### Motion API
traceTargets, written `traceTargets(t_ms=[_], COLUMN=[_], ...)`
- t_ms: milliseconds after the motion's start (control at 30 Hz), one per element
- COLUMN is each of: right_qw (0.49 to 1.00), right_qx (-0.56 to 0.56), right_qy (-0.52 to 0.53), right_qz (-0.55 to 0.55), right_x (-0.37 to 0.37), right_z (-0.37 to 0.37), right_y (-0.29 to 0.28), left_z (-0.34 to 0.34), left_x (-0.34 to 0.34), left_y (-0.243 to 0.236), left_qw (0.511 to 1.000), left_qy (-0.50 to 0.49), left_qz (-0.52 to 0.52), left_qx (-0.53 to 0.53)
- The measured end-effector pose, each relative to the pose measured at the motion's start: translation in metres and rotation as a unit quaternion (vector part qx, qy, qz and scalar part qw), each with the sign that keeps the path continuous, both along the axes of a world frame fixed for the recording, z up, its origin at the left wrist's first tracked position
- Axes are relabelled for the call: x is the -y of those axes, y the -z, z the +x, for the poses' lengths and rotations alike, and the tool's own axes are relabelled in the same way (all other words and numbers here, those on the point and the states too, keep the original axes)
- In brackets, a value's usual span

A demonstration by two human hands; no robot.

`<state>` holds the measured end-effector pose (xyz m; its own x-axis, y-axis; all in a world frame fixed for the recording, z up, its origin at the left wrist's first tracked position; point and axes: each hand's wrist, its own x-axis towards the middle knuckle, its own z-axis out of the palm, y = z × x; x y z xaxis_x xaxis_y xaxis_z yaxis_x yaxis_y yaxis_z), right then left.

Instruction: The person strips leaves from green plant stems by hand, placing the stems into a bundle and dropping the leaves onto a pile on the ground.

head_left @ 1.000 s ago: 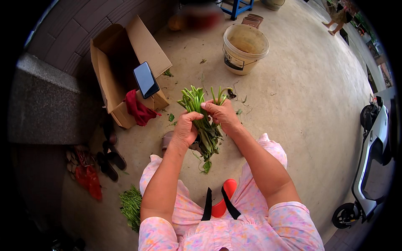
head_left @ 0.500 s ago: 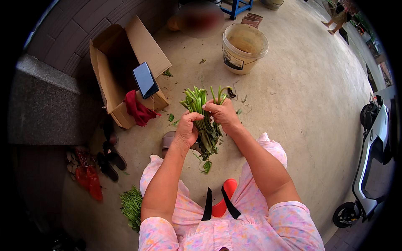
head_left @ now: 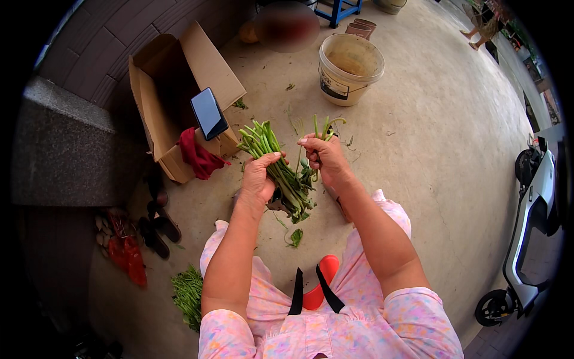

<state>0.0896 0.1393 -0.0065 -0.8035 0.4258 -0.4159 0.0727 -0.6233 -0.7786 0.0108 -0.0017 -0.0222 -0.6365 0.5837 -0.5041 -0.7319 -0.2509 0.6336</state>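
Observation:
My left hand (head_left: 258, 179) grips a bunch of leafy green stems (head_left: 263, 137), with the stalk ends pointing up and wilted leaves hanging below. My right hand (head_left: 329, 161), to the right of the bunch, is closed in a pinch on a few thin stems (head_left: 320, 128) that stick up above the fingers. A pile of more greens (head_left: 186, 299) lies on the floor beside my left leg. Loose leaf scraps (head_left: 295, 238) lie on the floor between my knees.
Around me are an open cardboard box (head_left: 212, 66) with a phone (head_left: 208, 112) and red cloth (head_left: 197, 155), a bucket (head_left: 347, 90), sandals (head_left: 156, 236), a red mesh bag (head_left: 127, 260), a blue stool (head_left: 336, 17) and a scooter (head_left: 523, 257). A person's legs (head_left: 475, 36) show at upper right.
My hands have moved apart: the left with the bunch shifted left and tilted it, the right shifted right and upward with a few stems separated from the bunch.

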Motion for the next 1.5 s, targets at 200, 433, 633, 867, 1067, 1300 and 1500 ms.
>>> traceTargets(t_ms=[200,433,633,867,1067,1300,1500], right_qw=[0.998,0.987,0.988,0.988,0.988,0.994,0.999], right_qx=[-0.02,-0.043,-0.046,-0.038,-0.012,-0.02,0.016], right_qy=[0.045,0.115,0.096,0.121,0.122,0.074,0.012], right_qz=[-0.045,-0.102,-0.108,-0.084,-0.091,-0.072,-0.047], right_x=[-0.018,-0.028,-0.031,-0.027,-0.023,-0.019,-0.011], right_z=[0.004,0.006,0.006,0.003,0.0,0.002,0.002], right_y=[-0.002,-0.003,0.007,0.007,0.005,0.006,0.005], left_z=[-0.014,-0.027,-0.025,-0.019,-0.017,-0.015,-0.012], left_x=[0.009,0.024,0.024,0.017,0.015,0.013,0.011], left_y=[-0.005,-0.002,-0.001,-0.005,-0.004,-0.004,-0.007], left_qw=[0.999,0.997,0.997,0.999,0.999,0.999,0.999], left_qy=[-0.045,-0.082,-0.07,-0.041,-0.031,-0.025,-0.013], left_qz=[0.014,0.001,0.001,-0.003,0.0,0.004,0.003], left_qx=[0.001,-0.015,-0.009,0.004,0.025,0.026,0.039])
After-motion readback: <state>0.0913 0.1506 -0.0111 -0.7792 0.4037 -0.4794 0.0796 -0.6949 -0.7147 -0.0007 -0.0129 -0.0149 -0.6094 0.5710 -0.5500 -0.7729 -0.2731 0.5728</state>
